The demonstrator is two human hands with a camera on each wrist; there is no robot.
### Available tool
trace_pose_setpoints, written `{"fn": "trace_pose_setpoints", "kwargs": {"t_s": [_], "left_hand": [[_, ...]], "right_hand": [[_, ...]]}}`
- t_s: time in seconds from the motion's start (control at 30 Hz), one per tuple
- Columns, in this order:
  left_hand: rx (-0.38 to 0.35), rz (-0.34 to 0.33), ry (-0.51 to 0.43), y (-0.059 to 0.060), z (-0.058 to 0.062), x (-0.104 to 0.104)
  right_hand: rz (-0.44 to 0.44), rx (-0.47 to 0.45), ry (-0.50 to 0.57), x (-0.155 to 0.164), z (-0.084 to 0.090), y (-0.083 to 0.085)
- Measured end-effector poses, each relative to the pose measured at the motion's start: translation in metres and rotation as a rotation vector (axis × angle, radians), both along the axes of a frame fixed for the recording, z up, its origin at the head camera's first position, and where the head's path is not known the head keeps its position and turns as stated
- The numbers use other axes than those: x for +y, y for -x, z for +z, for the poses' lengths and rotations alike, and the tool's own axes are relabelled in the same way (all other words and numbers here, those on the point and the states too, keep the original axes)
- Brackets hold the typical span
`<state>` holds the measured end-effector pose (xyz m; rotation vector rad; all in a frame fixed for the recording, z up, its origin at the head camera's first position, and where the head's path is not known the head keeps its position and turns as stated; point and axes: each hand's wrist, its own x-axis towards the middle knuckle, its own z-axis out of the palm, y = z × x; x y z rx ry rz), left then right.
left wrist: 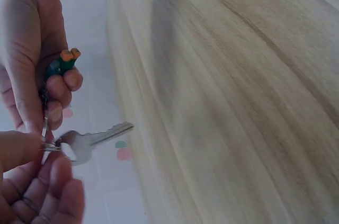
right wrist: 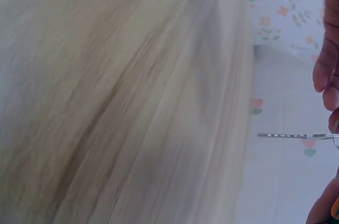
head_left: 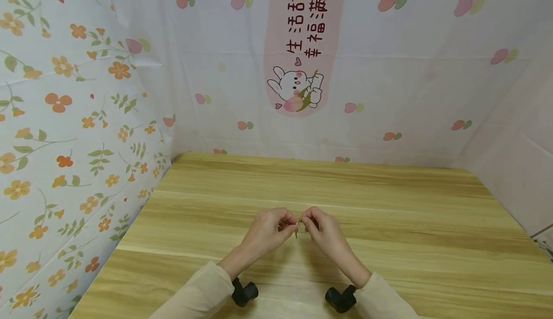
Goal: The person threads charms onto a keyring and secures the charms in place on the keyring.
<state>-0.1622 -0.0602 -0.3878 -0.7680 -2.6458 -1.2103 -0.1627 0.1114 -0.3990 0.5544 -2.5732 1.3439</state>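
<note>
Head view: hands (head_left: pixel 298 230) mid-table (head_left: pixel 389 203), edges distant.

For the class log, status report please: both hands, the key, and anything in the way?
Left hand and right hand both pinching the key ring. Silver key hanging on it, above the wooden table. Green charm in curled fingers. Nothing in the way.
</note>
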Motion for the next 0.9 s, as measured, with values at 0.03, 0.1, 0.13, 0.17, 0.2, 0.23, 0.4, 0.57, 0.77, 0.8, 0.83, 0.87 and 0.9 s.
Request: {"fn": "trace_pose_setpoints", "kwargs": {"t_s": [0.03,0.1,0.13,0.17,0.2,0.23,0.4,0.57,0.77,0.8,0.83,0.87,0.9], "left_hand": [[-0.002,0.0,0.014,0.0,0.0,0.001],[-0.004,0.006,0.043,-0.001,0.001,0.002],[-0.003,0.011,0.052,-0.001,0.001,0.003],[0.003,0.019,0.059,-0.001,0.002,0.003],[0.012,0.026,0.065,-0.001,0.002,0.004],[0.014,0.032,0.066,-0.001,0.002,0.005],[0.004,0.047,0.065,-0.002,0.004,0.007],[-0.002,0.05,0.065,-0.002,0.005,0.008],[0.039,0.04,0.05,-0.003,0.003,0.011],[0.051,0.034,0.044,-0.003,0.003,0.011],[0.061,0.028,0.037,-0.003,0.002,0.012],[0.072,0.021,0.03,-0.003,0.002,0.012],[0.083,0.013,0.022,-0.003,0.002,0.012]], "right_hand": [[-0.007,0.032,-0.022,0.0,0.0,-0.001],[-0.019,0.096,-0.063,-0.002,0.001,-0.002],[-0.025,0.122,-0.077,-0.002,0.001,-0.003],[-0.027,0.144,-0.089,-0.003,0.002,-0.003],[-0.027,0.161,-0.097,-0.003,0.002,-0.003],[-0.029,0.174,-0.105,-0.004,0.002,-0.003],[-0.028,0.224,-0.131,-0.004,0.003,-0.004],[-0.027,0.168,-0.089,-0.001,0.004,-0.005],[-0.037,0.11,-0.026,0.005,0.004,-0.005],[-0.038,0.102,-0.019,0.006,0.005,-0.005],[-0.038,0.09,-0.009,0.007,0.005,-0.005],[-0.038,0.072,0.001,0.008,0.005,-0.005],[-0.038,0.059,0.009,0.009,0.006,-0.005]]}}
